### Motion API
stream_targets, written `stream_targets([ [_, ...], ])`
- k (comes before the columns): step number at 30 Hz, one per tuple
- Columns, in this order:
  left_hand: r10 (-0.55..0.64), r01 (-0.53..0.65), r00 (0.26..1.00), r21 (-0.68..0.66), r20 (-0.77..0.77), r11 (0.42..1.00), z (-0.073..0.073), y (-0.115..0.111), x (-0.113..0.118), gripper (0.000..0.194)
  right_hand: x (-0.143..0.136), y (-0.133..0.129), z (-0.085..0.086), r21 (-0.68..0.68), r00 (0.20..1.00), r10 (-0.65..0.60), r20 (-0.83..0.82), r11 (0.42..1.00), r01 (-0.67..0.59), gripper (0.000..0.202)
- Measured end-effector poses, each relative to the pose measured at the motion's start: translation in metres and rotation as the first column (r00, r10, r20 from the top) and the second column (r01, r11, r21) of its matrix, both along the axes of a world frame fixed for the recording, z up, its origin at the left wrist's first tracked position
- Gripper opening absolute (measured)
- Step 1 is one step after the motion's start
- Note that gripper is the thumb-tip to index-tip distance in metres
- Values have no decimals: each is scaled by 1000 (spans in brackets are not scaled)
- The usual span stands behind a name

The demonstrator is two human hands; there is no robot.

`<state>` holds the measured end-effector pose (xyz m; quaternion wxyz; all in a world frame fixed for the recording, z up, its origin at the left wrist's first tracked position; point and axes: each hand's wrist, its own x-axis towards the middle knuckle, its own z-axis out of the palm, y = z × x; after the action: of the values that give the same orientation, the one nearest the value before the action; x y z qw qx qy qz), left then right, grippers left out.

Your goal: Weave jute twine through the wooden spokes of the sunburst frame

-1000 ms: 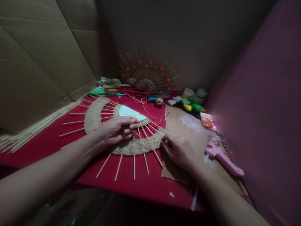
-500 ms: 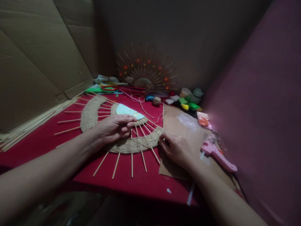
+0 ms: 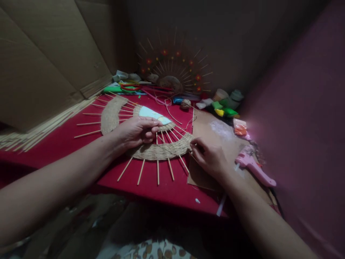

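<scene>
A half-round fan of thin wooden sticks and woven twine (image 3: 159, 152) lies on the red cloth, with a pale blue centre piece (image 3: 152, 114). My left hand (image 3: 140, 132) rests over its middle, thumb and forefinger pressed together beside the blue piece. A thin strand shows near those fingertips, but what they pinch is unclear. At the right end of the outer woven band, my right hand (image 3: 207, 156) is closed, its fingertips pinching the twine at the band's edge. The left forearm and hand hide part of the band.
A cardboard sheet (image 3: 202, 126) lies under my right hand, with a pink glue gun (image 3: 254, 166) on it. Behind are a twine ball (image 3: 185, 104), clay packets (image 3: 229, 112), red-handled scissors (image 3: 130, 87) and a flowered stick fan (image 3: 171, 84). Loose sticks (image 3: 48, 129) lie left.
The view has tilted downward, so the table sits higher in the picture and patterned cloth shows at the bottom. Both hands keep nearly the same places on the fan.
</scene>
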<state>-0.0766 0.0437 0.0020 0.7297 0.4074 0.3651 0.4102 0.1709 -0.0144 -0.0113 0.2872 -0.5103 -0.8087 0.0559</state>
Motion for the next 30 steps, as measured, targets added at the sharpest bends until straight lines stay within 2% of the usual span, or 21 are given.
stream_targets([
  [5,40,-30,992,86,-117,996,0,-1,0,6,-6,-4,6,38,964,190,-184,982,-187,10],
  [10,94,-64,950,109,-297,992,8,-8,2,15,-12,-5,10,-66,916,323,-238,935,-347,8],
  [14,193,-119,895,202,-402,972,11,-21,5,43,-14,-3,9,-127,907,380,-179,906,-404,11],
  [17,246,-115,877,318,-412,941,8,-32,4,68,-14,-1,8,-149,912,395,-114,900,-409,14],
  [19,277,-116,871,378,-406,919,7,-40,3,76,-14,0,8,-166,911,405,-81,895,-413,15],
  [21,286,-118,873,397,-396,910,8,-49,2,71,-14,1,10,-189,908,416,-51,889,-418,17],
  [26,243,-83,895,397,-373,914,9,-78,-2,39,-14,9,17,-249,891,454,32,867,-433,16],
  [30,246,-84,878,372,-411,924,2,-98,-4,38,-25,15,24,-214,894,445,55,880,-424,14],
])
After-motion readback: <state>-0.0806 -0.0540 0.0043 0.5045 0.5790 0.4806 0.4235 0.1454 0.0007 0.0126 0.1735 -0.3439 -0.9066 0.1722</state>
